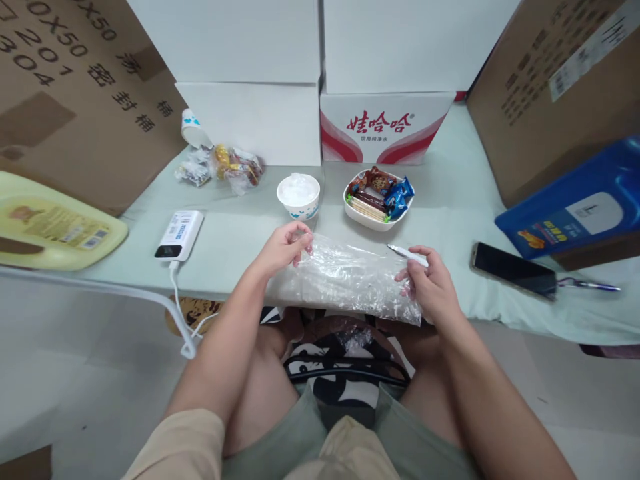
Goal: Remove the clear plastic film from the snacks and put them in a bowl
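Beige shirt cloth (350,450) and green shorts (425,433) lie nearest, below the table (233,233). At the table's near edge is a clear plastic bag (350,277), spread sideways in front of the paper cup (303,213) and the white bowl (367,220). It looks very light, limp and rather slippery (thin film like this probably creases and clings), so a pinch at an edge or corner should serve better than a grab at the middle. Left hand (284,248): thumb and fingertips drawn together on the bag's upper left corner, wrist bent inward. Right hand (431,283): a white knife (414,256) between thumb and forefinger, tip pointing left and slightly away; the other fingers curl by the bag's right side, though whether they grip it I cannot tell.
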The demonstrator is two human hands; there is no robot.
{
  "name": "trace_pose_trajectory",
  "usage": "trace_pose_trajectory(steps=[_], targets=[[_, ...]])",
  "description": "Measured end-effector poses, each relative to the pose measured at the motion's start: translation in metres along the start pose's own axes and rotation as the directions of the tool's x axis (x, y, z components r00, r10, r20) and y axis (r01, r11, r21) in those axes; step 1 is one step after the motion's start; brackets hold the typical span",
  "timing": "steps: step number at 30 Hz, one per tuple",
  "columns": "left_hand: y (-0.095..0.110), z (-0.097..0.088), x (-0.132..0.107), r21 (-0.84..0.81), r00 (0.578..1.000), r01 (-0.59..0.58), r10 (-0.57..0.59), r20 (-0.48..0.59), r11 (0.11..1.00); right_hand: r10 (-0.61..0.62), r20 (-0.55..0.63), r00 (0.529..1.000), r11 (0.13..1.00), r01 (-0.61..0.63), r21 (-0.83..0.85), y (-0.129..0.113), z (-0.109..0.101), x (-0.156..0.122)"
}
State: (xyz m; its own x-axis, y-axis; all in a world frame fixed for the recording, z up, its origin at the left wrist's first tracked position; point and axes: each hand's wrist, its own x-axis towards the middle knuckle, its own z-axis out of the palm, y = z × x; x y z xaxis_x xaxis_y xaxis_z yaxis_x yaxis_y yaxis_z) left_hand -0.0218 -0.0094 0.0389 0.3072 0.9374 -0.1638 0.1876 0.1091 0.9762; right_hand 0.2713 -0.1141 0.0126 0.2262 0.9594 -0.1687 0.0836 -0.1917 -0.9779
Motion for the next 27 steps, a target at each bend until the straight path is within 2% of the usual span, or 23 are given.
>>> trace_pose_trajectory(steps=[3, 6, 8, 9, 12, 14, 15, 18, 20, 23, 25, 27], targets=[[-0.004, 0.000, 0.011, 0.086, 0.999, 0.041, -0.039, -0.027, 0.995, 0.046, 0.053, 0.997, 0.988, -0.038, -0.147, 0.005, -0.003, 0.002], [-0.010, -0.002, 0.016, 0.070, 0.990, 0.066, -0.057, -0.128, 0.995, 0.035, 0.078, 0.996, 0.937, -0.005, -0.348, 0.014, -0.012, 0.004], [-0.014, -0.005, 0.017, 0.053, 0.992, 0.070, -0.064, -0.109, 0.996, -0.114, 0.024, 0.993, 0.868, 0.111, -0.485, 0.018, -0.016, 0.004], [-0.016, -0.007, 0.016, 0.059, 0.997, 0.064, -0.060, -0.057, 0.996, -0.227, -0.009, 0.974, 0.812, 0.184, -0.555, 0.020, -0.018, 0.004], [-0.019, -0.008, 0.014, 0.158, 0.992, 0.017, -0.037, 0.124, 0.987, -0.524, -0.037, 0.851, 0.604, 0.341, -0.721, 0.019, -0.016, 0.003], [-0.020, -0.007, 0.013, 0.217, 0.984, -0.027, -0.013, 0.179, 0.976, -0.602, 0.068, 0.796, 0.504, 0.444, -0.741, 0.017, -0.009, 0.004], [-0.019, -0.005, 0.013, 0.213, 0.981, -0.040, -0.003, 0.195, 0.976, -0.607, 0.162, 0.778, 0.464, 0.513, -0.722, 0.016, -0.005, 0.007], [-0.016, -0.001, 0.013, 0.073, 0.970, 0.008, -0.025, 0.241, 0.997, -0.508, 0.444, 0.738, 0.391, 0.657, -0.644, 0.015, 0.009, 0.017], [-0.014, 0.001, 0.013, -0.058, 0.977, 0.083, -0.069, 0.203, 0.995, -0.397, 0.526, 0.752, 0.402, 0.658, -0.637, 0.014, 0.015, 0.023], [-0.012, 0.002, 0.012, -0.172, 0.980, 0.159, -0.135, 0.145, 0.972, -0.248, 0.487, 0.838, 0.536, 0.537, -0.652, 0.012, 0.021, 0.023], [-0.012, 0.002, 0.010, -0.141, 0.965, 0.187, -0.155, 0.210, 0.972, -0.183, 0.404, 0.896, 0.632, 0.422, -0.650, 0.011, 0.023, 0.017], [-0.012, 0.002, 0.009, -0.074, 0.959, 0.172, -0.150, 0.241, 0.982, -0.137, 0.364, 0.921, 0.683, 0.354, -0.639, 0.011, 0.022, 0.010]])
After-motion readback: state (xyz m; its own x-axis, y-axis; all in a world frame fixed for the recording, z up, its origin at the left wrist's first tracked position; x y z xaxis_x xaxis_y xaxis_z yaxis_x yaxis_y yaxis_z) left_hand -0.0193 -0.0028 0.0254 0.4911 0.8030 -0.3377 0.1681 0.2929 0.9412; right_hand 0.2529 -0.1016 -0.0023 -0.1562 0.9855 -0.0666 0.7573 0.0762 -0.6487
